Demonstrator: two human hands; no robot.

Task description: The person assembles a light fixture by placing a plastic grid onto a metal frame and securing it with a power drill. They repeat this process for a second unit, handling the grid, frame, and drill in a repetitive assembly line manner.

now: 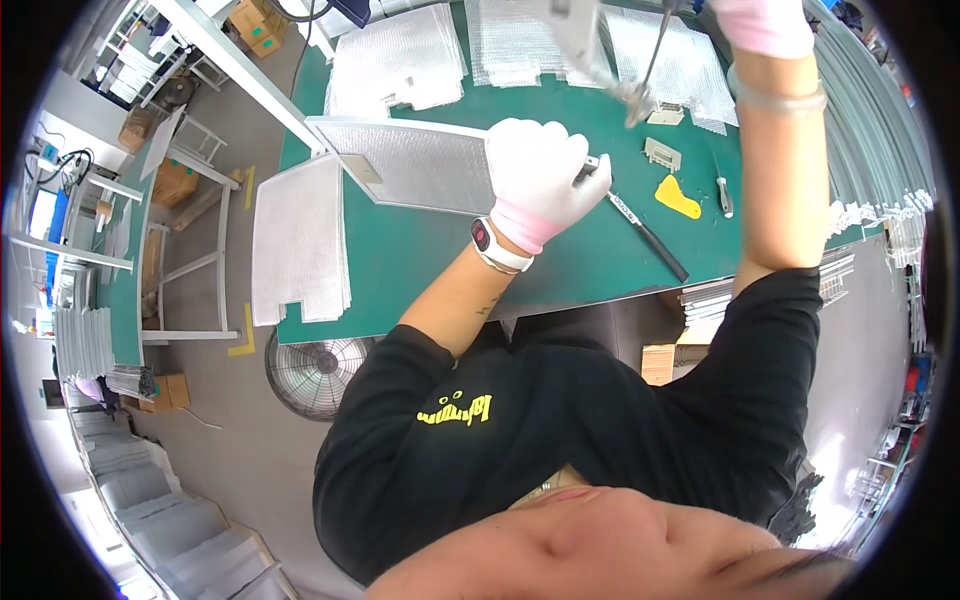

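Observation:
My left hand (545,180), in a white glove with a pink cuff, has its fingers curled round the edge of a framed mesh panel (425,165). The panel is tilted over the green worktable (400,260), and its right end is hidden by the hand. My right hand (765,25), also gloved, is raised at the upper edge, where the picture cuts off its fingers. Just left of it hangs a blurred metal tool (640,95) with a thin shaft. Below lie a beige plastic bracket (662,154), a yellow flat piece (678,197), a screwdriver (725,198) and a black-handled tool (655,245).
Silvery mesh sheets (400,60) are stacked along the table's far side, with another stack (300,245) at its left edge. A white post (240,70) slants across the left corner. A floor fan (318,370) stands below. Long metal strips (870,130) lie at right.

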